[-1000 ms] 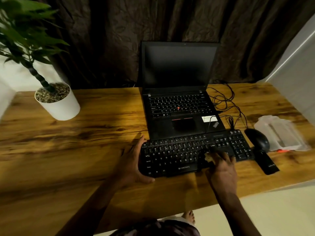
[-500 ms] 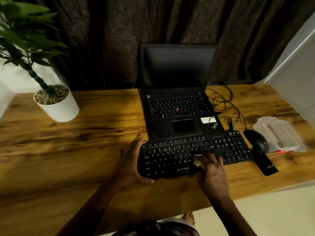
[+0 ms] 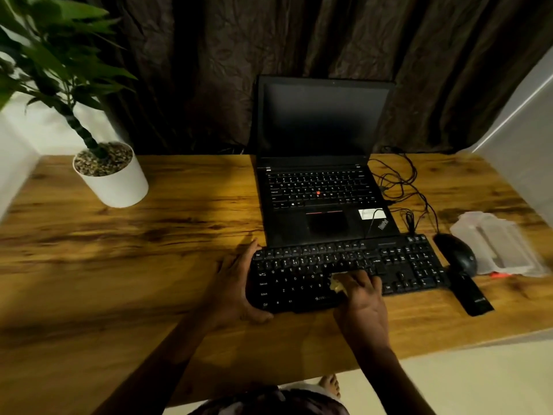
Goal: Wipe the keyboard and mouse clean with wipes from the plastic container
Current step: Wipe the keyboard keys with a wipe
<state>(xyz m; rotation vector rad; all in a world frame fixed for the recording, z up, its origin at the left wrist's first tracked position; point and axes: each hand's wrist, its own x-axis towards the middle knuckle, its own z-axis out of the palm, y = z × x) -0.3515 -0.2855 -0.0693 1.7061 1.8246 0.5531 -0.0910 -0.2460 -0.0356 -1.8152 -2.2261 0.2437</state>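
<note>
A black keyboard (image 3: 401, 265) lies on the wooden desk (image 3: 149, 265) in front of a laptop. My left hand (image 3: 236, 286) grips the keyboard's left end, thumb at its front edge. My right hand (image 3: 359, 292) presses a crumpled pale wipe (image 3: 336, 283) onto the keys near the middle of the board. A black mouse (image 3: 457, 253) sits just right of the keyboard. The clear plastic wipe container (image 3: 499, 244) lies beyond the mouse, near the desk's right edge.
An open black laptop (image 3: 323, 175) stands behind the keyboard, with tangled cables (image 3: 404, 187) to its right. A white potted plant (image 3: 110, 175) stands at the back left. A flat black device (image 3: 472, 295) lies by the keyboard's right end.
My right hand has slid the wipe leftward along the keys, from the right of centre to the middle. My left hand has kept its hold on the keyboard's left end.
</note>
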